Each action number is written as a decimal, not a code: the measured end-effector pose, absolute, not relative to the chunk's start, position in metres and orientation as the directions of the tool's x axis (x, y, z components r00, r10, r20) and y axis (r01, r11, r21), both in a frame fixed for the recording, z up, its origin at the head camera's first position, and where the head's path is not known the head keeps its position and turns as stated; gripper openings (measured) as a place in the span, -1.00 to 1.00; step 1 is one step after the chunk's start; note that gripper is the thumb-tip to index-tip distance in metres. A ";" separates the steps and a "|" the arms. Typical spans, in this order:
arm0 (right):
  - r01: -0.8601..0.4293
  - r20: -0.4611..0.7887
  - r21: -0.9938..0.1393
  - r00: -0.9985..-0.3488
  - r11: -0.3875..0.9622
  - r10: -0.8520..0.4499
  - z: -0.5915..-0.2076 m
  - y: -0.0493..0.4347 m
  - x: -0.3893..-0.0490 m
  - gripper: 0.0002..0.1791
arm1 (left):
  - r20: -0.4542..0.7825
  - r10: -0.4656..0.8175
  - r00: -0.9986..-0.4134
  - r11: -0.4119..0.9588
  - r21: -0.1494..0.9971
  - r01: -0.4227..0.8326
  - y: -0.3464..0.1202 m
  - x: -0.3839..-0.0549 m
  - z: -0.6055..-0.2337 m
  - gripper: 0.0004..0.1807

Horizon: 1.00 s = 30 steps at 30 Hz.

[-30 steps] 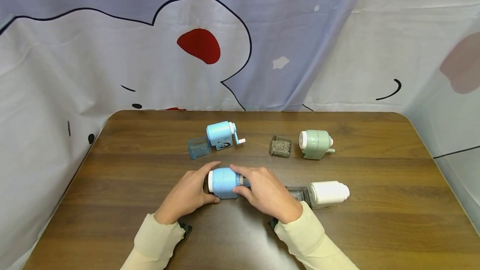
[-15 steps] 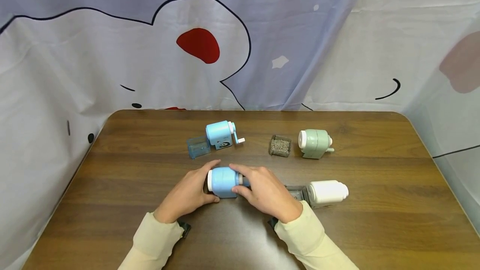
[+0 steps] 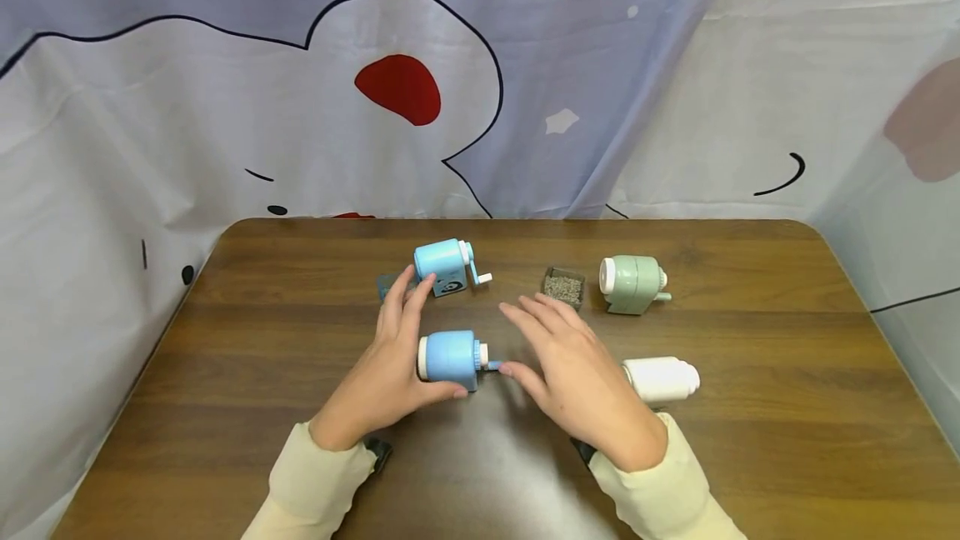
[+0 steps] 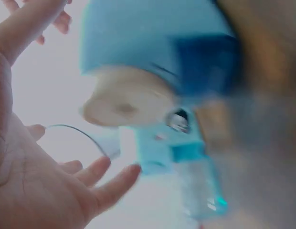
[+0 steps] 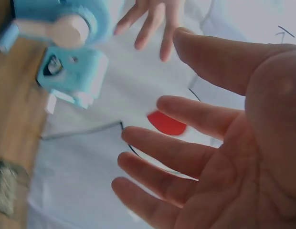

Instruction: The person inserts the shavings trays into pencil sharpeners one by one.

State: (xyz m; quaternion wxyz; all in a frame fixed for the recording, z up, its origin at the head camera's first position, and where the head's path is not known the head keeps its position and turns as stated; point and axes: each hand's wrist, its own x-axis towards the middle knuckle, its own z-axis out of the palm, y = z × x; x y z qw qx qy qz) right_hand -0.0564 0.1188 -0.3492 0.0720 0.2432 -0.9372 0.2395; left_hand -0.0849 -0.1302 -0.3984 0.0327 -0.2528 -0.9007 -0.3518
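A blue crank pencil sharpener with a white front ring stands on the table between the two hands. In the head view my left hand spreads along its left side, thumb in front of the body and fingers raised behind. The left wrist view shows that palm with fingers apart and the sharpener beyond them. My right hand is spread to the right, its thumb tip by the crank handle. Straight fingers and a bare palm appear in the right wrist view.
Behind the left hand stands a light blue sharpener with its clear drawer partly covered. A drawer of shavings and a green sharpener sit at back right. A white sharpener lies beyond the right wrist.
Both hands have let go of the blue sharpener and spread their fingers. The right hand has moved off to the right; the left fingers have lifted up and away. The sharpener stays about where it was.
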 end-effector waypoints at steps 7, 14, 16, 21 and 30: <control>-0.466 0.265 -0.363 -0.882 0.807 -0.390 -0.333 0.147 -0.044 -0.31 | 0.312 0.487 -0.816 0.626 0.526 0.575 -0.097 -0.076 -0.375 0.49; -0.449 0.272 -0.321 -0.887 0.834 -0.373 -0.326 0.174 -0.033 -0.27 | 0.358 0.552 -0.753 0.630 0.412 0.658 -0.057 -0.068 -0.373 0.38; -0.441 0.254 -0.323 -0.893 0.837 -0.372 -0.327 0.183 -0.033 -0.25 | 0.355 0.575 -0.737 0.620 0.398 0.676 -0.045 -0.066 -0.375 0.35; -0.404 0.210 -0.336 -0.913 0.851 -0.351 -0.337 0.208 -0.033 -0.21 | 0.290 0.616 -0.732 0.613 0.408 0.677 -0.017 -0.064 -0.382 0.24; -0.359 0.132 -0.330 -0.933 0.873 -0.334 -0.352 0.240 -0.034 -0.10 | 0.113 0.602 -0.790 0.738 0.300 0.605 0.020 -0.058 -0.400 0.13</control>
